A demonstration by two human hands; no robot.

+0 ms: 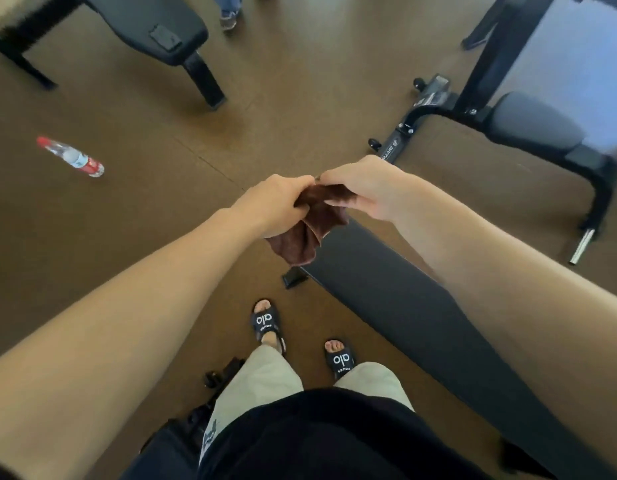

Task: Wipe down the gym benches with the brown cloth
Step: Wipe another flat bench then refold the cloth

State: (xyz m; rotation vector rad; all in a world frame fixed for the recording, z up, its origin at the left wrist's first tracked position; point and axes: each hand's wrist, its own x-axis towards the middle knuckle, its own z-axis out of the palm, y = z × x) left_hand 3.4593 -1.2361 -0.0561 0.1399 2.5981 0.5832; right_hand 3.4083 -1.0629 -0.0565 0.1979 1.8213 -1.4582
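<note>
— While both hands meet in mid-air, what lies nearest the camera?

— A dark shirt hem, pale trouser legs (pixel 265 379), and two feet in black slides (pixel 265 322) standing on a smooth brown floor (pixel 144 220). Just to the right of the feet runs a long black padded bench (pixel 404 317), matte and flat, with rounded edges. Its long axis slants from lower right up toward the centre, and its narrow end stops beneath the hands.

— And the hands?

— The left hand (pixel 272 206) and right hand (pixel 362 192) both pinch the brown cloth (pixel 310 233) with curled fingers, almost touching each other. The cloth is soft, towel-like and bunched; it hangs down from the grip in loose folds, its long axis roughly vertical, its lower edge above the bench's end and not clearly touching it.

— How much room is around them?

— Open floor spreads left and ahead. A clear plastic bottle (pixel 71 157) with a red cap and red label lies on its side, well apart to the left.

— Farther away?

— At right, a second bench (pixel 535 126) with a grey rounded pad on a black metal frame with small wheels. At upper left, a third bench (pixel 151 26), black-padded on black legs. Beyond it, another person's shoe (pixel 229 19) shows at the top edge.
</note>
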